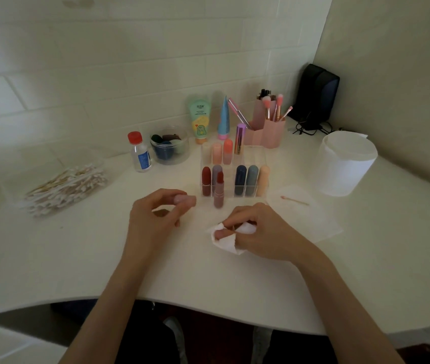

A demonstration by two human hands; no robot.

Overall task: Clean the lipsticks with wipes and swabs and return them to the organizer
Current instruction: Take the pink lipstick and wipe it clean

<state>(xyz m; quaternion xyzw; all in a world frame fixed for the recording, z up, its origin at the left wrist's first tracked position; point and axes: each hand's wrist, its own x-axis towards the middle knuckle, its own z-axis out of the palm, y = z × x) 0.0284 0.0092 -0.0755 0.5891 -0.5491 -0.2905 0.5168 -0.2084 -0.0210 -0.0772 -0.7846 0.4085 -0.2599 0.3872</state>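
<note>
My left hand (153,219) is raised a little over the worktop (77,258), thumb and fingers pinching a pale pink cap (185,200). My right hand (258,232) lies low on the worktop, its fingers curled round a crumpled white wipe (225,243). Just beyond my hands an uncapped red lipstick (219,191) stands upright on the worktop, right in front of the clear organizer (250,156), where other lipsticks stand in their slots. To the right a used swab (294,200) lies on a flat sheet (321,219); a heap of fresh swabs (64,187) sits well off to the left.
</note>
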